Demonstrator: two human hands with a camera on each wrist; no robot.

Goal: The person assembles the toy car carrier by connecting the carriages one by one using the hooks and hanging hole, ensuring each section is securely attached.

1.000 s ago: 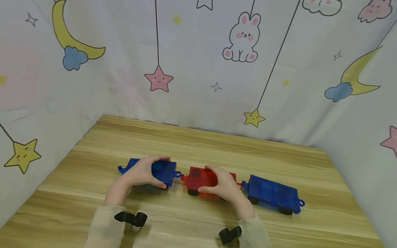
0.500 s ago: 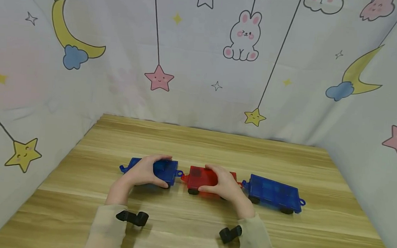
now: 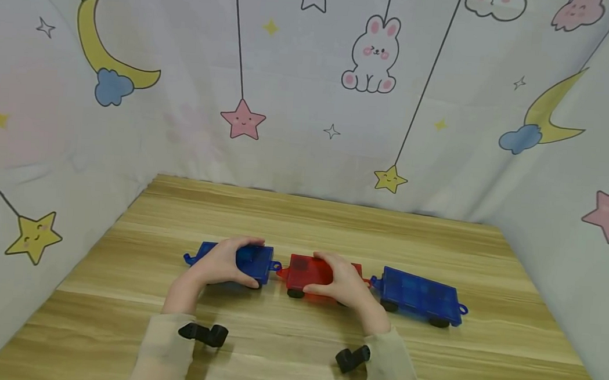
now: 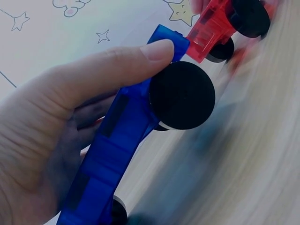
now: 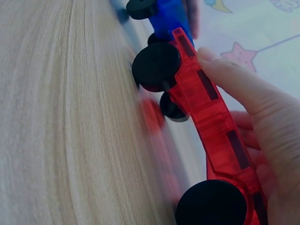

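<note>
In the head view my left hand [image 3: 220,264] grips a translucent blue toy train car [image 3: 255,261] across its width, thumb on the near side. My right hand [image 3: 345,282] holds a translucent red toy train car [image 3: 297,271] likewise. The blue car's ring [image 3: 276,266] meets or overlaps the red car's hook [image 3: 282,273]; whether they are linked I cannot tell. Black wheels [image 4: 183,95] show under the blue car in the left wrist view. In the right wrist view my thumb lies along the side of the red car [image 5: 213,119].
Another blue toy train car [image 3: 419,294] stands at the right, its hook end by the red car's right ring. All are on a wood-grain table [image 3: 284,346]. White printed curtains [image 3: 306,155] border its back and sides. Black wrist cameras [image 3: 204,334] sit on both sleeves.
The left hand and its blue car have shifted slightly right, bringing the ring closer to the red car's hook. The right hand, red car and other blue car stay nearly still.
</note>
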